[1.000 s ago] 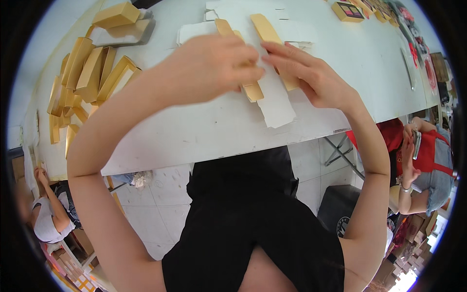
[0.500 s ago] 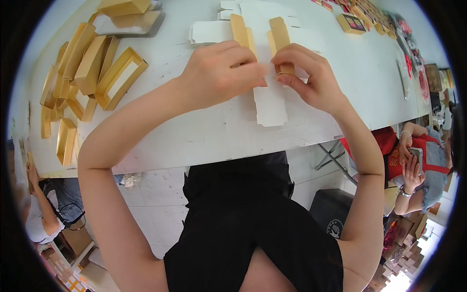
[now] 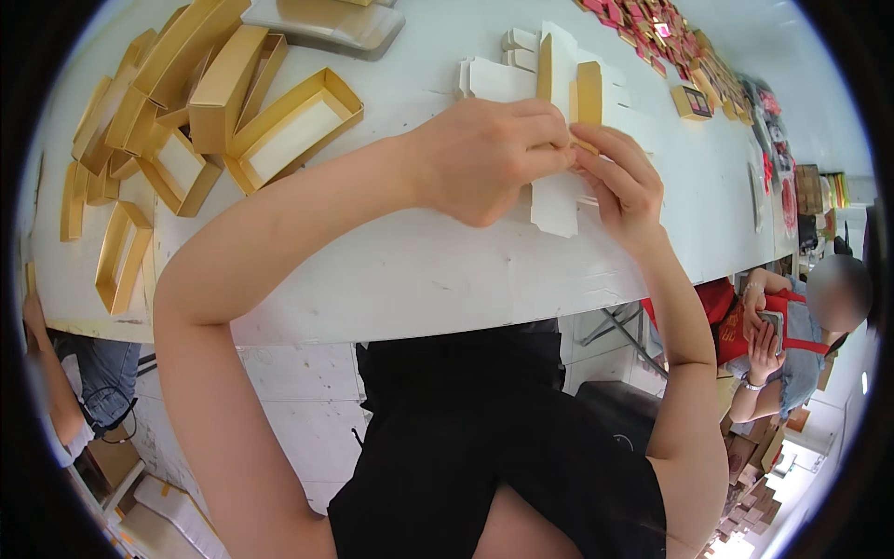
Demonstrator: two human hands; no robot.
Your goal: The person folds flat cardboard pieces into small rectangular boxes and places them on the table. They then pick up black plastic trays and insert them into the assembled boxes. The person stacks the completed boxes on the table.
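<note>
A part-folded cardboard box (image 3: 589, 91), gold on its raised side walls and white on its flaps, lies on the table in front of me. My left hand (image 3: 494, 160) is closed in a pinch at its near end, knuckles up. My right hand (image 3: 622, 182) pinches the same end from the other side, its fingertips meeting those of the left. The fingers hide the corner between them. A white end flap (image 3: 556, 210) sticks out toward me below the hands. Behind and to the left of the box lie flat white box blanks (image 3: 491, 79).
Several folded gold boxes (image 3: 223, 88) are heaped at the left of the white table (image 3: 372, 279). A clear plastic lid or tray (image 3: 326, 26) lies behind them. Small red and gold packs (image 3: 643, 28) cover the far right. A person (image 3: 764, 340) at right holds a phone; another's arm shows at left.
My hands have come together at the box's near end, where they were apart before. The view has shifted, so the table's things appear displaced.
</note>
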